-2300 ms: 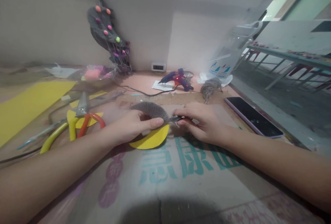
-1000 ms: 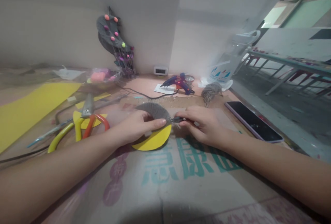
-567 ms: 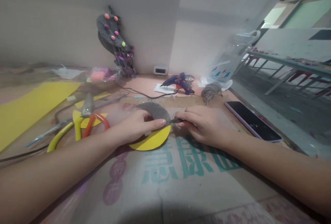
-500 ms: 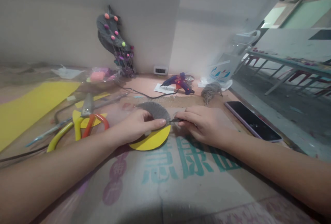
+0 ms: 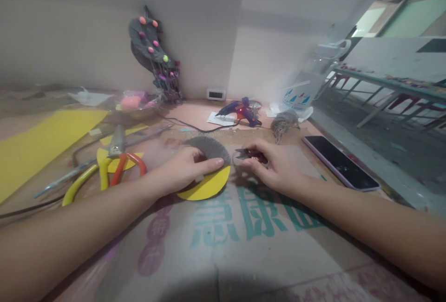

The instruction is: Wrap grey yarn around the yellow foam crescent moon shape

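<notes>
My left hand [image 5: 190, 167] is closed on a round disc [image 5: 207, 185], its thumb pressed near the right edge. Bare yellow shows on the disc's lower part, while grey yarn [image 5: 212, 146] covers the upper part. Some of the disc is hidden under the fingers. Just to the right, my right hand [image 5: 272, 162] is wrapped round a pair of small thread snips [image 5: 248, 154]. The two blades point left and stand apart, with a small gap between them and the disc's edge.
Scissors with yellow and orange handles [image 5: 118, 153] lie left of my hands, near a yellow sheet [image 5: 52, 144]. Behind are a glue gun [image 5: 240, 110] and a bundle of grey yarn [image 5: 285, 124]. A phone [image 5: 339, 162] lies right. A grey crescent with coloured balls [image 5: 146, 44] leans on the wall.
My right hand has drawn slightly right, away from the disc, and the snips' blades have come apart. My left hand keeps hold of the disc, nearly still.
</notes>
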Tool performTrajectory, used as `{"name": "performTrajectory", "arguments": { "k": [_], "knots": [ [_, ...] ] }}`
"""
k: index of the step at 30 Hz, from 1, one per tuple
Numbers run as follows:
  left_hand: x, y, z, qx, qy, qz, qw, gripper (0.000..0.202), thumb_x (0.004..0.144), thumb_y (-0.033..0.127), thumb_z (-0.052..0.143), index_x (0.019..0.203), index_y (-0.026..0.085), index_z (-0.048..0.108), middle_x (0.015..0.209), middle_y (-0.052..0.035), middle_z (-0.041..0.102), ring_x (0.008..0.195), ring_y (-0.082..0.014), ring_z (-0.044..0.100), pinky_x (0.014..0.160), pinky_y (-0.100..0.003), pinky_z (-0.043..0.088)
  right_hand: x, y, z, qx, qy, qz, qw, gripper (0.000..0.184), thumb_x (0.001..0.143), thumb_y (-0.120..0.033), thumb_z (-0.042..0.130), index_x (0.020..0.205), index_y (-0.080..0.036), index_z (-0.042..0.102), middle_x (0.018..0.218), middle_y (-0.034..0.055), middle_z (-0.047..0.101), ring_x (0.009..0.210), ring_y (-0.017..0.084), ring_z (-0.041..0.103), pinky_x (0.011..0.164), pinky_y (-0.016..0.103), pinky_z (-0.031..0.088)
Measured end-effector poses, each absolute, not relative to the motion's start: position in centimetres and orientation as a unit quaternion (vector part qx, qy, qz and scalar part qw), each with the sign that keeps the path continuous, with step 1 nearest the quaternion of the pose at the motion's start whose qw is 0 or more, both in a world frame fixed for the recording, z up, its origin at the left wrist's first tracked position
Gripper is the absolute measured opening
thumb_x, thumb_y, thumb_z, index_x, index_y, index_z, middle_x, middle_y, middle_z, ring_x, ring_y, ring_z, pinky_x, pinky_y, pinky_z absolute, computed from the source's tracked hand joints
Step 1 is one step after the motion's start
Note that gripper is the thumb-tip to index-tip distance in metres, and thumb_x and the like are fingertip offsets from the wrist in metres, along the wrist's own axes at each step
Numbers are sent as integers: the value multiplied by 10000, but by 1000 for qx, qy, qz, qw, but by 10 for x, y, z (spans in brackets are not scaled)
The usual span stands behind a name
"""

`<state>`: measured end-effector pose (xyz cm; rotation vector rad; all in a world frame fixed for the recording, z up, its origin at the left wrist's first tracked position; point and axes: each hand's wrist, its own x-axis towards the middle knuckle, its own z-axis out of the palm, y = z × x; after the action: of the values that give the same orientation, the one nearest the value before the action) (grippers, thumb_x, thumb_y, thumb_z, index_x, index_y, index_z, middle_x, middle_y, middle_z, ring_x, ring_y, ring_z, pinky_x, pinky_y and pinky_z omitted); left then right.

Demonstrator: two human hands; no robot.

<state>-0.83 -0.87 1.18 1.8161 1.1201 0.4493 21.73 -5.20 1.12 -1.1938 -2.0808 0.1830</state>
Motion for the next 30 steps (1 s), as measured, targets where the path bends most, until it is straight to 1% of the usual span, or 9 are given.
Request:
{"name": "performTrajectory", "arguments": {
  "k": [3, 5, 7, 10, 14, 19, 24, 28, 30],
  "knots": [
    [-6, -12, 12, 744, 431, 203, 468, 416, 761, 580, 607, 718, 168, 651, 637, -2, 634, 542, -137, 537, 465, -228, 352, 208, -53, 17, -509, -738, 219, 385, 192, 795, -357, 627, 791, -171, 579, 618, -28, 572, 519, 100, 512, 473, 207, 397],
    [-5, -14, 11, 747, 408, 218, 477, 358, 771, 531, 621, 806, 181, 691, 774, -15, 702, 654, -162, 603, 542, -232, 419, 202, -54, 19, -518, -698, 316, 380, 161, 789, -331, 622, 785, -174, 589, 591, -42, 554, 492, 89, 490, 450, 197, 388],
    [-3, -16, 10, 752, 404, 221, 472, 348, 769, 520, 629, 825, 185, 706, 806, -18, 719, 687, -174, 620, 564, -235, 436, 198, -54, 20, -510, -687, 362, 371, 132, 781, -301, 621, 783, -169, 612, 603, -37, 565, 512, 87, 496, 469, 196, 401],
    [-3, -16, 9, 756, 403, 223, 466, 345, 775, 514, 624, 840, 188, 714, 803, -16, 722, 684, -176, 623, 569, -233, 444, 196, -54, 17, -505, -697, 363, 357, 111, 775, -272, 621, 758, -164, 635, 622, -28, 575, 559, 91, 504, 508, 200, 407],
    [-4, -14, 7, 775, 389, 226, 443, 342, 795, 505, 603, 839, 181, 706, 788, -8, 707, 670, -156, 602, 561, -219, 433, 197, -53, 13, -499, -694, 391, 341, 125, 790, -276, 610, 738, -163, 622, 592, -43, 526, 550, 84, 467, 509, 199, 377],
    [-4, -13, 6, 780, 393, 221, 434, 364, 834, 494, 540, 773, 162, 677, 670, 10, 649, 543, -112, 515, 479, -198, 369, 199, -54, 12, -476, -682, 432, 349, 184, 810, -337, 597, 781, -157, 616, 620, -41, 501, 563, 86, 454, 523, 213, 363],
    [-2, -15, 11, 766, 417, 208, 442, 355, 818, 491, 546, 732, 165, 658, 574, 29, 586, 456, -92, 443, 422, -199, 319, 200, -55, 14, -452, -656, 489, 356, 204, 832, -348, 556, 809, -152, 609, 611, -51, 468, 524, 67, 391, 489, 202, 319],
    [-1, -16, 15, 765, 443, 206, 420, 367, 806, 487, 551, 617, 174, 578, 467, 57, 456, 397, -77, 360, 383, -202, 248, 198, -53, 14, -467, -668, 455, 358, 151, 790, -302, 612, 770, -152, 610, 639, -39, 511, 576, 79, 447, 538, 212, 367],
    [-2, -17, 15, 770, 449, 213, 399, 373, 801, 487, 557, 596, 176, 560, 466, 57, 442, 406, -77, 360, 384, -201, 238, 198, -52, 14, -472, -672, 450, 350, 151, 788, -299, 619, 742, -156, 598, 626, -39, 519, 582, 85, 463, 550, 217, 379]
  ]
}}
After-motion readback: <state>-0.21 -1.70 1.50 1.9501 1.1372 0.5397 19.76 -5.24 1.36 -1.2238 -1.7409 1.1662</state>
